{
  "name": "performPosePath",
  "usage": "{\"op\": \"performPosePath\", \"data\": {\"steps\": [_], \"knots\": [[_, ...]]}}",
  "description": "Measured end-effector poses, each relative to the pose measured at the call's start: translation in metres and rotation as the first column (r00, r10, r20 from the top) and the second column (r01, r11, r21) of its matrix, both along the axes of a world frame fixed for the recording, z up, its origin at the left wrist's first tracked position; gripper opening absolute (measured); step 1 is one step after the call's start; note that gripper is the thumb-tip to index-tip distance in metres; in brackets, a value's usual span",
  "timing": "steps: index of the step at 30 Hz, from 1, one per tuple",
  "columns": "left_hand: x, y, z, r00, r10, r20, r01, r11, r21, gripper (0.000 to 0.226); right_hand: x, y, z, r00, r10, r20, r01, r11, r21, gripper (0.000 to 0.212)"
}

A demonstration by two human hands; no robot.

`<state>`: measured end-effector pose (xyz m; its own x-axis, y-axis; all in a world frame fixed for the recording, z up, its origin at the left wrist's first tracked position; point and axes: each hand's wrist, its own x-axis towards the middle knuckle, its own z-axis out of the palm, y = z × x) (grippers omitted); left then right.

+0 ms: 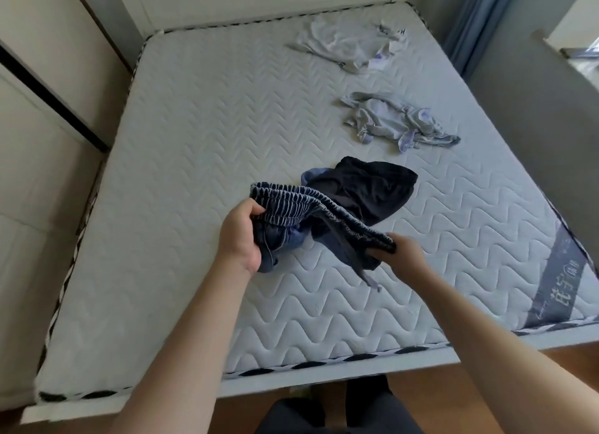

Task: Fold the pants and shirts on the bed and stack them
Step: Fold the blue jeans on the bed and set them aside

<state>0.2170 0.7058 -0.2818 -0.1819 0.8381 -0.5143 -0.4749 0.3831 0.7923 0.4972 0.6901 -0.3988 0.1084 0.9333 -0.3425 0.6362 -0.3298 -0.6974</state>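
Denim bunches under my left hand (241, 236), which grips one end of the jeans (291, 213) by their elastic waistband, while my right hand (400, 250) pinches the other end. They hang just above the bed (181, 161), touching a dark garment (369, 187) beyond them. Lifting now could drag that garment along, since the legs are tangled. Two pale shirts (398, 122) lie farther off.

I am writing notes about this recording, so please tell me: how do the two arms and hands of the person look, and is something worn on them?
Both arms are bare from the hands to the picture's edge; no sleeve shows. The left hand and the right hand wear no glove, and no watch, ring or bracelet is visible.
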Motion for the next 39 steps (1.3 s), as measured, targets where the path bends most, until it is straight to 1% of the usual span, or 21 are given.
{"op": "performPosePath", "data": {"steps": [1, 3, 5, 8, 10, 12, 15, 17, 20, 21, 24, 27, 28, 31, 33, 34, 35, 37, 39], "knots": [[-0.008, 0.0, 0.005, 1.0, -0.012, -0.001, 0.012, 1.0, 0.0, 0.019, 0.001, 0.0, 0.012, 1.0, 0.001, 0.003, -0.002, 0.999, 0.034, 0.016], [-0.024, 0.002, 0.017, 0.996, -0.071, -0.05, 0.071, 0.997, 0.006, 0.017, 0.001, 0.003, 0.039, 1.0, -0.007, 0.027, 0.004, 0.993, 0.114, 0.021], [-0.038, 0.006, 0.029, 0.986, -0.134, -0.103, 0.136, 0.991, 0.011, 0.016, 0.0, 0.008, 0.067, 0.997, -0.055, 0.056, 0.044, 0.98, 0.194, 0.024], [-0.053, 0.009, 0.051, 0.962, -0.24, -0.133, 0.251, 0.966, 0.069, 0.015, -0.003, 0.016, 0.112, 0.993, -0.119, 0.005, 0.111, 0.938, 0.327, 0.024], [-0.062, 0.011, 0.067, 0.937, -0.312, -0.156, 0.333, 0.933, 0.136, 0.011, -0.006, 0.02, 0.141, 0.987, -0.136, -0.089, 0.16, 0.903, 0.399, 0.02], [-0.073, 0.014, 0.083, 0.9, -0.364, -0.24, 0.415, 0.883, 0.218, 0.02, -0.01, 0.026, 0.17, 0.977, -0.129, -0.168, 0.195, 0.855, 0.481, 0.015], [-0.089, 0.017, 0.113, 0.803, -0.383, -0.456, 0.548, 0.776, 0.313, 0.03, -0.017, 0.033, 0.21, 0.964, -0.107, -0.243, 0.232, 0.782, 0.578, 0.009], [-0.095, 0.018, 0.138, 0.747, -0.336, -0.574, 0.603, 0.706, 0.372, 0.034, -0.019, 0.037, 0.234, 0.962, -0.102, -0.253, 0.246, 0.729, 0.639, 0.005], [-0.098, 0.018, 0.177, 0.695, -0.178, -0.697, 0.605, 0.668, 0.433, 0.035, -0.017, 0.041, 0.271, 0.961, -0.115, -0.251, 0.262, 0.659, 0.705, 0.016], [-0.098, 0.018, 0.188, 0.688, -0.115, -0.717, 0.59, 0.664, 0.46, 0.033, -0.016, 0.042, 0.283, 0.964, -0.1, -0.245, 0.25, 0.644, 0.723, 0.015], [-0.097, 0.019, 0.224, 0.669, 0.085, -0.739, 0.521, 0.656, 0.547, 0.026, -0.005, 0.044, 0.317, 0.968, -0.016, -0.25, 0.206, 0.617, 0.759, 0.007], [-0.093, 0.022, 0.252, 0.654, 0.222, -0.724, 0.473, 0.627, 0.619, 0.021, 0.004, 0.046, 0.346, 0.961, 0.066, -0.267, 0.179, 0.586, 0.79, 0.014], [-0.091, 0.023, 0.26, 0.639, 0.261, -0.724, 0.469, 0.614, 0.635, 0.016, 0.006, 0.047, 0.355, 0.953, 0.09, -0.29, 0.189, 0.572, 0.798, 0.013], [-0.083, 0.023, 0.283, 0.617, 0.342, -0.709, 0.452, 0.583, 0.675, 0.01, 0.013, 0.049, 0.378, 0.942, 0.104, -0.32, 0.218, 0.534, 0.817, 0.009], [-0.077, 0.02, 0.293, 0.598, 0.355, -0.718, 0.478, 0.561, 0.676, 0.014, 0.018, 0.048, 0.387, 0.936, 0.105, -0.337, 0.236, 0.524, 0.818, 0.012], [-0.074, 0.018, 0.297, 0.599, 0.355, -0.718, 0.489, 0.547, 0.679, 0.015, 0.021, 0.047, 0.391, 0.93, 0.121, -0.347, 0.24, 0.515, 0.823, 0.011], [-0.073, 0.015, 0.3, 0.617, 0.35, -0.705, 0.488, 0.532, 0.692, 0.015, 0.023, 0.045, 0.395, 0.924, 0.147, -0.353, 0.238, 0.5, 0.833, 0.01], [-0.072, 0.011, 0.31, 0.677, 0.34, -0.653, 0.47, 0.482, 0.739, 0.015, 0.028, 0.043, 0.406, 0.907, 0.212, -0.365, 0.24, 0.452, 0.859, 0.011], [-0.071, 0.01, 0.325, 0.72, 0.364, -0.591, 0.435, 0.427, 0.793, 0.019, 0.03, 0.039, 0.423, 0.871, 0.288, -0.398, 0.265, 0.406, 0.874, 0.01]]}}
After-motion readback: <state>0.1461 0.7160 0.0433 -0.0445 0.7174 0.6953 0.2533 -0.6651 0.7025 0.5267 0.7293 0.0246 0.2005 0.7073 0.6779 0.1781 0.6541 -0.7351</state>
